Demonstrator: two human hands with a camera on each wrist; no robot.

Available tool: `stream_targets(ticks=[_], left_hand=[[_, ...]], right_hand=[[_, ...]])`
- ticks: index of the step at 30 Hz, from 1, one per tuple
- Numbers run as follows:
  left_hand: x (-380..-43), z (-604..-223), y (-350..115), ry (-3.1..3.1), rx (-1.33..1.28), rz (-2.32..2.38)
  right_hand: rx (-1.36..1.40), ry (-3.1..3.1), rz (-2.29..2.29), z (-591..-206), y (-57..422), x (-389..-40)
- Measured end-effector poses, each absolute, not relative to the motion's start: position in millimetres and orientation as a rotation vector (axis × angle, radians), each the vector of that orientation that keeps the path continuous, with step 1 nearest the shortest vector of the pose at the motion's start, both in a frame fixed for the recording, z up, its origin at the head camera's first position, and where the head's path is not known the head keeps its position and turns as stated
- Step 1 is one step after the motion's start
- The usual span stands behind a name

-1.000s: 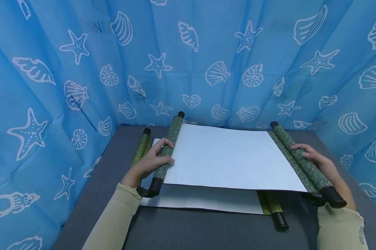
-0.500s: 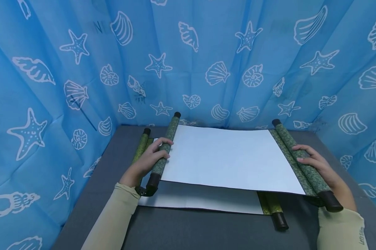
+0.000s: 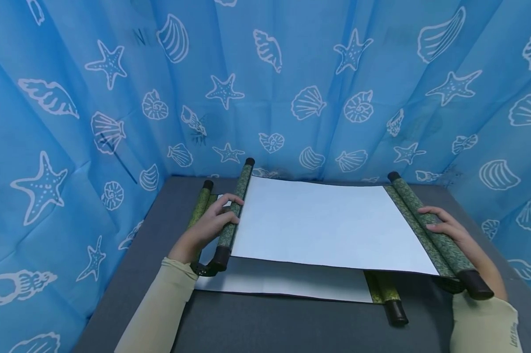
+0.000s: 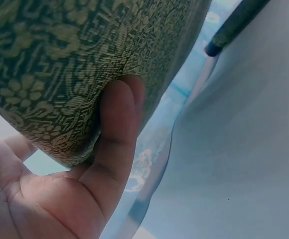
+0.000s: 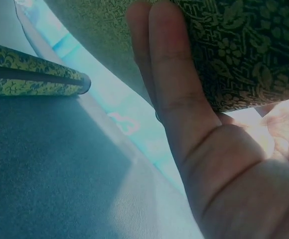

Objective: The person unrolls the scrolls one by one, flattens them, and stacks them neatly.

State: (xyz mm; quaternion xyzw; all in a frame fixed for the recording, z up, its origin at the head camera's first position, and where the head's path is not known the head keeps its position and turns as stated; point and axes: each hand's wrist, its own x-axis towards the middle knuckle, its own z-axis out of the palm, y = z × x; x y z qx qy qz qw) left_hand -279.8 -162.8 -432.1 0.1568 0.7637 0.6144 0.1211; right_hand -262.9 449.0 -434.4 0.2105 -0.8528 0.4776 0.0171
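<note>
Both hands hold a partly unrolled hanging scroll (image 3: 331, 225), its white paper stretched between two green patterned rolls with dark end knobs. My left hand (image 3: 204, 225) grips the left roll (image 3: 243, 189), thumb on the near side. On the right, my right hand (image 3: 457, 238) grips the thicker right roll (image 3: 446, 252) from its outer side. Both wrist views show the thumb pressed against patterned fabric (image 4: 50, 64). Below the held scroll, a second scroll (image 3: 292, 282) with yellow-green rolls lies spread on the table, largely covered by the upper one.
The grey table (image 3: 301, 328) runs back to a blue curtain (image 3: 265, 88) printed with shells and starfish, which surrounds it at the back and sides. The lower scroll's right roll (image 3: 386, 289) sticks out toward the front, its dark knob over the table.
The held scroll's right roll and my right hand have shifted slightly right. My left hand and the left roll have moved a little left. The lower scroll stays in place.
</note>
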Motion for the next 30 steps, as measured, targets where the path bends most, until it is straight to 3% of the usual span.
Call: stream_targets(ticks=[30], left_hand=[[-276.4, -433.5, -163.4, 2.244, 0.507, 1.748]], right_hand=[[0.815, -2.575, 1.502, -439.2, 457.0, -261.5]])
